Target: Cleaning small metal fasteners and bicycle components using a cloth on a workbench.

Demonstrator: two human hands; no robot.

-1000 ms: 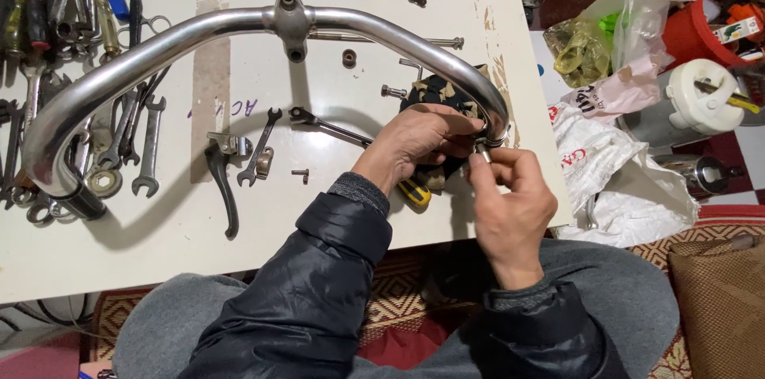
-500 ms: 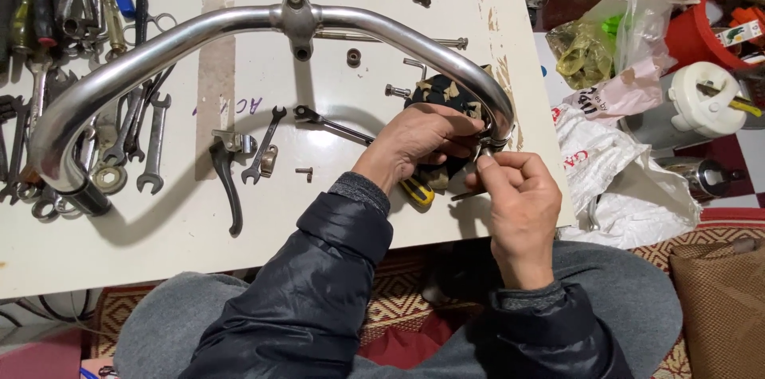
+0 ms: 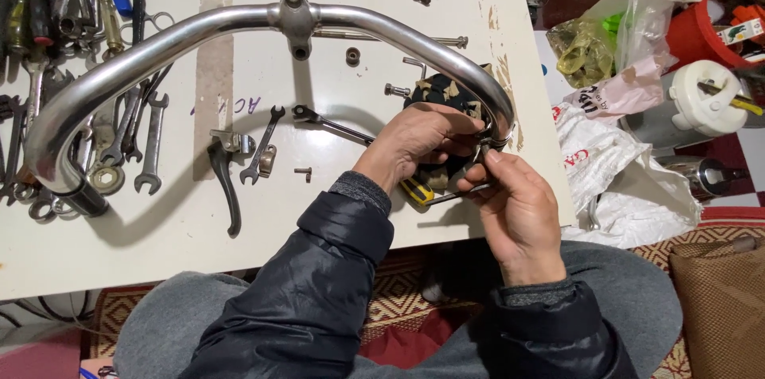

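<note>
Hands, left (image 3: 418, 144) and right (image 3: 518, 208), grip a clamp (image 3: 492, 138) on chrome handlebars (image 3: 159, 48) over a tool-strewn white table (image 3: 183, 235)

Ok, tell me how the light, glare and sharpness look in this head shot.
Head view: even, bright overhead light on the white table; bright streaks of glare run along the chrome handlebar; it casts a soft shadow on the table; the left hand and right hand are sharp, no motion blur; the edges bow slightly from the wide lens.
</note>
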